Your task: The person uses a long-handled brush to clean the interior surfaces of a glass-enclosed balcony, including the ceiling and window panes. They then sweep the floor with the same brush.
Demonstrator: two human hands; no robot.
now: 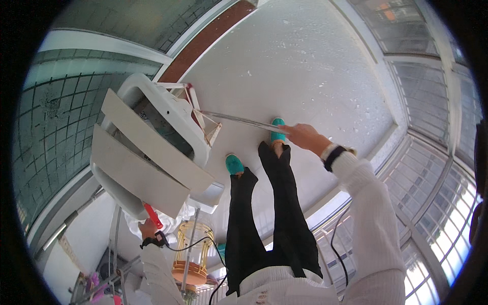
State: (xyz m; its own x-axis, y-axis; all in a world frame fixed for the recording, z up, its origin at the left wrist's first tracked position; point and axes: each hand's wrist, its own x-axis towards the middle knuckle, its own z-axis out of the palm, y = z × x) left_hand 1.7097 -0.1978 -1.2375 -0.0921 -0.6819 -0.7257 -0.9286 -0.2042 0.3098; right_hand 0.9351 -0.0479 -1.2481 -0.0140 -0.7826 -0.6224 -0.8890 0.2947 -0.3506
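Observation:
My right hand (301, 135) is closed on the end of a thin metal rod (244, 122), whose far end reaches to a small white rack (202, 114) beside a white plastic basin (167, 112). Two pale boards (141, 171) lie slantwise across the basin, with a dark gap between them. At the lower left, my left hand (148, 228) is at the basin's near corner, by a red object (153, 216) that seems to be a handle; whether the fingers grip it is hard to tell. White cloth (175, 221) hangs next to that hand.
A gold wire cage-like stand (192, 251) and metal poles are at the lower left. Tiled wall and window frames (160, 57) border the left, barred windows (419, 87) the right. White flecks dot the pale floor (297, 76). A black cable (206, 240) runs near my left wrist.

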